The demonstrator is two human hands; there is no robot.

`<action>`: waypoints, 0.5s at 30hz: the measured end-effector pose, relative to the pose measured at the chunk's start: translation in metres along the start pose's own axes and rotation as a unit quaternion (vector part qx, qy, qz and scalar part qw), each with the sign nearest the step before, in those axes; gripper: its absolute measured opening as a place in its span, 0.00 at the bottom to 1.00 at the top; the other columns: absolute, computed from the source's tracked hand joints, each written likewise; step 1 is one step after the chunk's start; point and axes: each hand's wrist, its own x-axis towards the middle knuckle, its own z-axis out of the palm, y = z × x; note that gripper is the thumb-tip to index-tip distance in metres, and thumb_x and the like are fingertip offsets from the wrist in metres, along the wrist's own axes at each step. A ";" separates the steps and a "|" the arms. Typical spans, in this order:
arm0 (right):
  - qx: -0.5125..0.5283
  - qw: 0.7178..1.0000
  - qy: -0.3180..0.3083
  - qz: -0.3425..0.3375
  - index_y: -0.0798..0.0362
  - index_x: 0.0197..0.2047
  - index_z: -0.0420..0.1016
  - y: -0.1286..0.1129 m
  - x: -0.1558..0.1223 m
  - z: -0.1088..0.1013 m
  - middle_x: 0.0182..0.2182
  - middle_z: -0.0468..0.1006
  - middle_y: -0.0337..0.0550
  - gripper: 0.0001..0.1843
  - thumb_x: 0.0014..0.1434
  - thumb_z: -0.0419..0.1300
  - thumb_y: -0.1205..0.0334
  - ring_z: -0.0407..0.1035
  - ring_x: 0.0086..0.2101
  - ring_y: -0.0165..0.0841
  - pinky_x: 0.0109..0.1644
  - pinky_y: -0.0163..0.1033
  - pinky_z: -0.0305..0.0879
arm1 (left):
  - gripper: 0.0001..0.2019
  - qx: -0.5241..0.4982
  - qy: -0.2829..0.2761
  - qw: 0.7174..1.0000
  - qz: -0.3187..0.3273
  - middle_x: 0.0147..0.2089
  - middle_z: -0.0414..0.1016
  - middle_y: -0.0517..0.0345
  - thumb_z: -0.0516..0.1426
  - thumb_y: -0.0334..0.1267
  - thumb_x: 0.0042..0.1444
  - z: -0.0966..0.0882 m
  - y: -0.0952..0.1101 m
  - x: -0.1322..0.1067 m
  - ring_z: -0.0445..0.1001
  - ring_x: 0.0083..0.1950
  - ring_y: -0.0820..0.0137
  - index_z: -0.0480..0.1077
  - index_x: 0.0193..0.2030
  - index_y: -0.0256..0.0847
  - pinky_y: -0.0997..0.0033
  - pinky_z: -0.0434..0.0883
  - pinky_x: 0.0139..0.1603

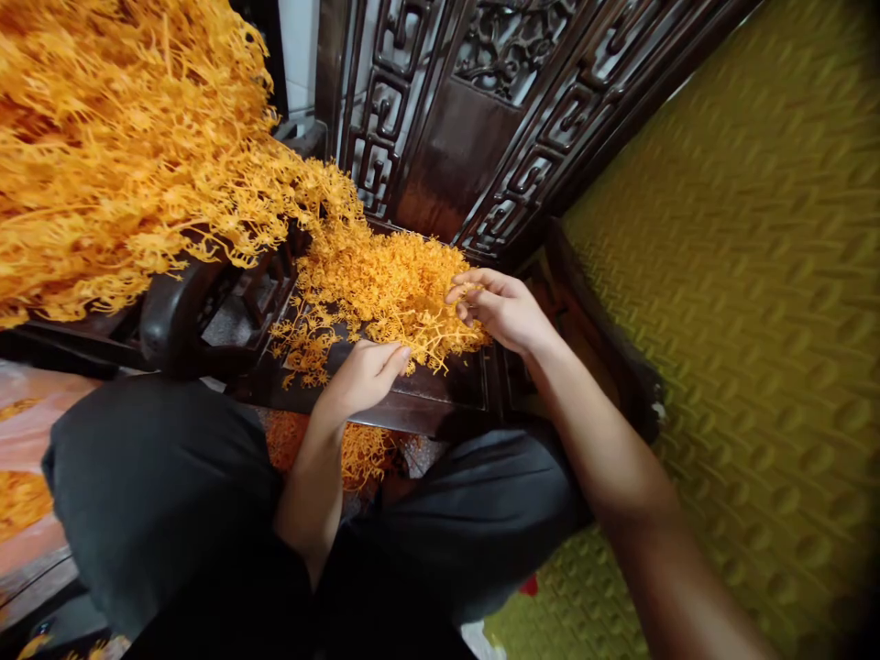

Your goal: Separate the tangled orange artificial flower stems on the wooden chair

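A pile of yellow-orange plastic sprigs [391, 284], thin branching stems with star-like tips, lies on the dark wooden seat [433, 403] in front of me. My left hand [368, 374] is at the pile's near edge, thumb and forefinger pinched together. A sprig seems to run from those fingertips, though its held end is hidden. At the right side of the pile is my right hand [499, 307], its fingers half curled and apart. Yellow strands show by its fingertips; I see no sprig firmly gripped there.
A far larger heap of the same sprigs [124, 156] rises at the left, spilling over the carved armrest [179, 312]. Behind stands a carved wooden backrest [446, 156]. Green patterned padding [749, 302] covers the right side. More orange sprigs [364, 454] lie below the seat, between my knees.
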 end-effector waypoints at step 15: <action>0.007 0.974 0.178 -0.137 0.49 0.31 0.63 -0.003 0.016 -0.012 0.29 0.70 0.36 0.28 0.57 0.68 0.35 0.58 0.23 0.24 0.23 0.32 0.58 | 0.22 -0.106 -0.013 0.994 -0.006 0.23 0.65 0.63 0.50 0.44 0.72 0.006 0.000 -0.001 0.64 0.26 0.77 0.65 0.25 0.39 0.71 0.61 0.31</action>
